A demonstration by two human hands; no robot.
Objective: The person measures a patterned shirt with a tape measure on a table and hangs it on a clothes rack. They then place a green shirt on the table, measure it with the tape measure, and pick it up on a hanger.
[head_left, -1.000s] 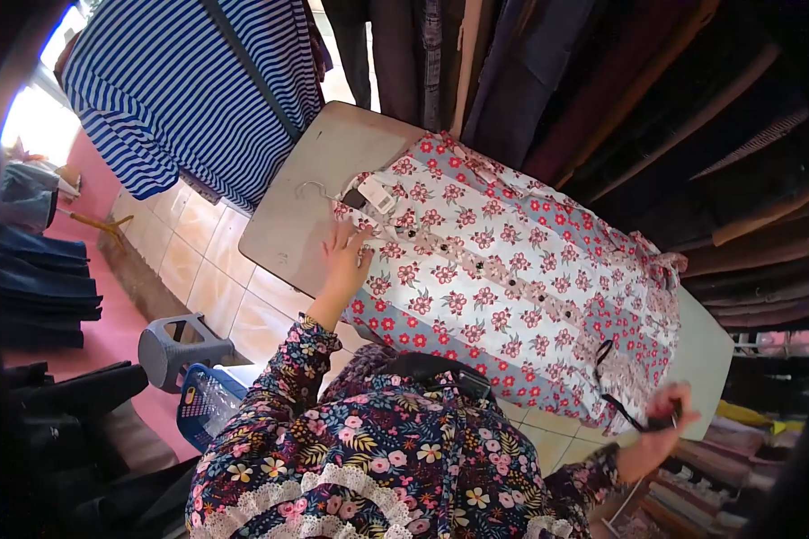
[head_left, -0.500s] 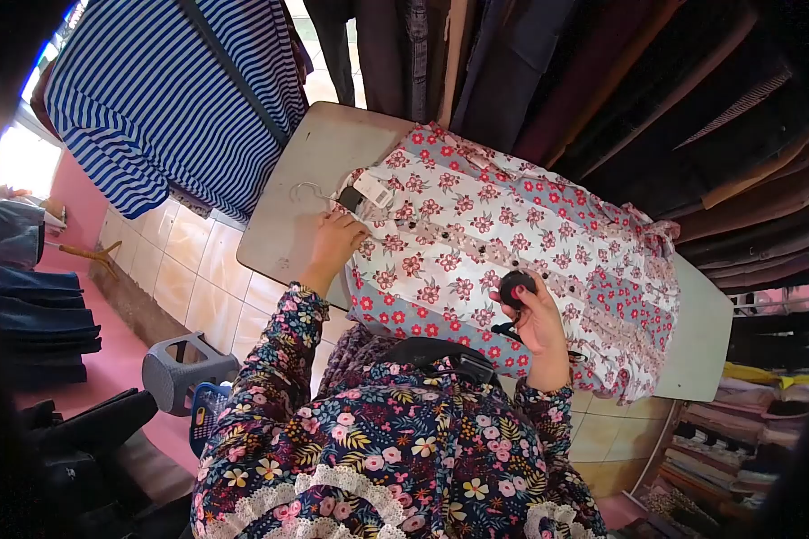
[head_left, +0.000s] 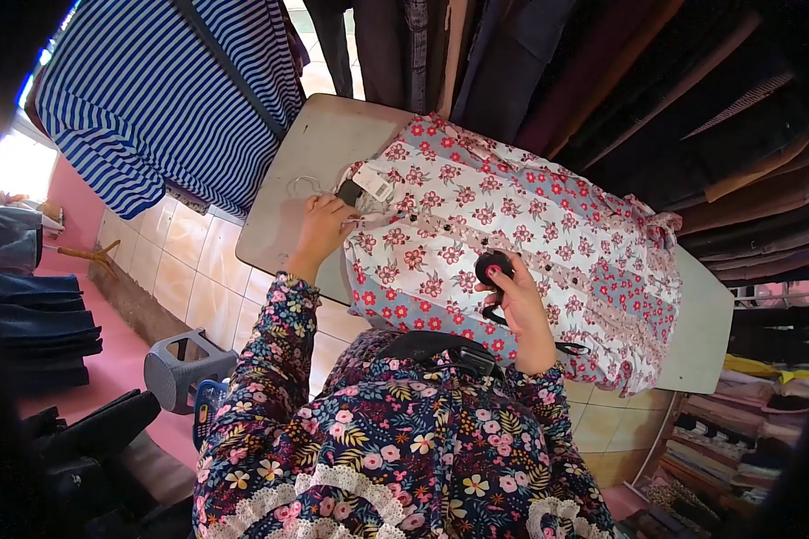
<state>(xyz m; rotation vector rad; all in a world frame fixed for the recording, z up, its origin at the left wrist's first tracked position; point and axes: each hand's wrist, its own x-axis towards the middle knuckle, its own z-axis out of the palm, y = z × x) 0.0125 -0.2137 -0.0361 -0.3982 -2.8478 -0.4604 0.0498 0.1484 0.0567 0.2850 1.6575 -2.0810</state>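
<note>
A white garment with red flowers and grey side panels (head_left: 494,211) lies spread on a pale table (head_left: 270,220), a white tag (head_left: 373,182) and a dark label at its collar. Part of a clear hanger (head_left: 306,184) sticks out of the neck. My left hand (head_left: 325,230) pinches the edge of the garment just below the collar. Over the middle of the garment, near the button strip, my right hand (head_left: 523,310) holds a round black object (head_left: 493,266) with a black strap. What the round object is, I cannot tell.
Dark trousers (head_left: 512,72) hang along the table's far side. A blue-striped garment (head_left: 153,99) hangs at the upper left. A grey stool (head_left: 175,364) and a blue basket (head_left: 208,409) stand at the lower left. Folded clothes (head_left: 719,449) are stacked at the lower right.
My right hand has come from the garment's lower right end to its middle with the black object. My left hand has shifted slightly left and now pinches the cloth edge.
</note>
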